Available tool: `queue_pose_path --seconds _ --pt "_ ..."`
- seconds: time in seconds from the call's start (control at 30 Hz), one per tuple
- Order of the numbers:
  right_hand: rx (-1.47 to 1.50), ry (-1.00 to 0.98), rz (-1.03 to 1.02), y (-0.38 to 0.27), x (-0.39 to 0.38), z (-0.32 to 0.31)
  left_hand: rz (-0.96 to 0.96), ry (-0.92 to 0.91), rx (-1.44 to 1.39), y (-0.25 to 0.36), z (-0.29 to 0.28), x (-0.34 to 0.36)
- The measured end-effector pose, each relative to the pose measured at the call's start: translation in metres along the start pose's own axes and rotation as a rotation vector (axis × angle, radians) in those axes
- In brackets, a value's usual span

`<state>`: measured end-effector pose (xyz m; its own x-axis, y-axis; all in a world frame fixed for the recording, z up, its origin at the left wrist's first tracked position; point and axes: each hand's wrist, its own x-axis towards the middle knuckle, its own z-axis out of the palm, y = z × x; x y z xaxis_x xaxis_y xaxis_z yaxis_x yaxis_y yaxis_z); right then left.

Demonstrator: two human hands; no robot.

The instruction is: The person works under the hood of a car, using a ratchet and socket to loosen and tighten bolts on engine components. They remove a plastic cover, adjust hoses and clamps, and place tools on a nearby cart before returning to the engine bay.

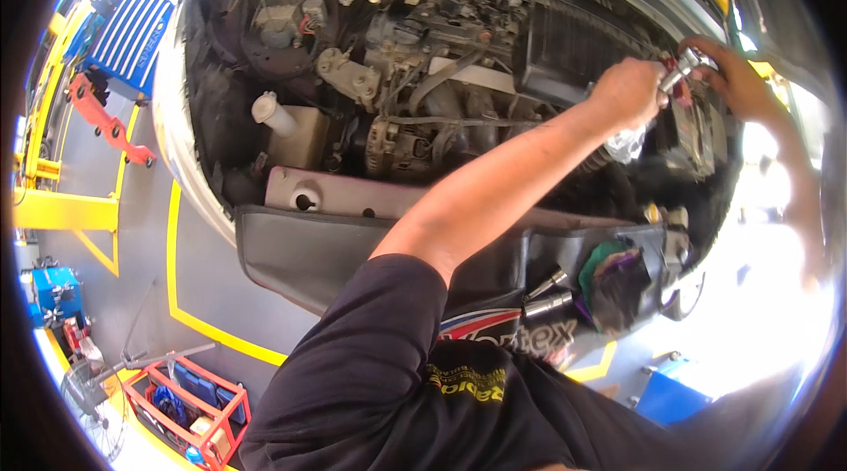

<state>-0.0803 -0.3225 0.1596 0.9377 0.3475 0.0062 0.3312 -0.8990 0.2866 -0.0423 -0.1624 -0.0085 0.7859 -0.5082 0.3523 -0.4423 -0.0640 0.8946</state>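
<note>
My left hand is closed around the handle of a chrome ratchet wrench at the right side of an open engine bay. My right hand is on the far side of the tool, its fingers curled about the ratchet's head. Just below the hands is a boxy part that looks like a car battery, with some red at its top. What the ratchet's end sits on is hidden. Left of my hand lies a black ribbed cover on the engine. Crumpled clear plastic shows under my left wrist.
A black fender cover drapes the car's front edge. On it lie chrome sockets and a dark bundle with green and purple cloth. A white-capped reservoir stands left in the bay. A red-framed tool carrier is on the floor.
</note>
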Motion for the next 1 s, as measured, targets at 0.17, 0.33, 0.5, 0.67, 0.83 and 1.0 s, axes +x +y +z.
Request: queue_pose_path --seconds 0.17,0.33,0.5,0.67,0.83,1.0 --pt "0.053 -0.020 0.101 0.002 0.013 0.015 0.092 -0.002 0.131 -0.017 -0.011 0.003" --pt "0.372 -0.295 0.368 -0.018 0.012 -0.012 0.076 -0.114 0.050 0.005 -0.006 0.004" --pt "0.280 0.176 -0.108 0.006 -0.004 0.027 0.181 -0.126 -0.020 -0.004 0.000 0.007" --pt "0.478 -0.410 0.153 -0.009 -0.001 -0.030 0.084 -0.183 -0.005 0.002 -0.003 0.005" --pt "0.413 -0.156 -0.021 0.000 -0.004 -0.003 0.026 -0.206 -0.010 0.009 -0.007 0.003" --pt "0.378 -0.054 -0.160 0.009 0.016 0.026 0.016 -0.227 -0.008 0.006 -0.010 0.003"
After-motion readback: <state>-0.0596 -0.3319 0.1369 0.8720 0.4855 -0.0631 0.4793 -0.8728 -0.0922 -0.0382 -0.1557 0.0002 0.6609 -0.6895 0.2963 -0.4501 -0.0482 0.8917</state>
